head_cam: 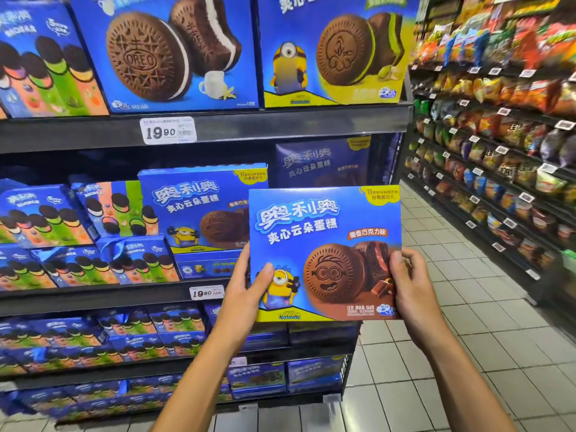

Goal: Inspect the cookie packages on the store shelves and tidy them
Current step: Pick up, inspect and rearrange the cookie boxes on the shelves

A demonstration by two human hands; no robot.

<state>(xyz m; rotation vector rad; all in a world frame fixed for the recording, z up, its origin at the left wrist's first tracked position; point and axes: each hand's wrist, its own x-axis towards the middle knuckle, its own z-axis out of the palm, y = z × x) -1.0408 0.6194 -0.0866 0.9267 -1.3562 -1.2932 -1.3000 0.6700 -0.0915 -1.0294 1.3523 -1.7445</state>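
I hold a blue cookie box [324, 232] with a yellow cartoon figure and a brown chocolate cookie printed on it, upright and facing me, in front of the middle shelf. My left hand [246, 288] grips its lower left edge, thumb on the front. My right hand [408, 282] grips its lower right edge. Behind it on the shelf stands a matching box [199, 204], and a darker one [321, 163] sits further back in the gap to the right.
The black shelf unit [249, 123] carries large blue cookie boxes [165, 51] on top and multi-flavour packs [40, 213] at left, with lower rows below. Price tags read 19.90 [168, 130]. A tiled aisle floor [467, 338] runs right, flanked by snack-bag shelves [498, 135].
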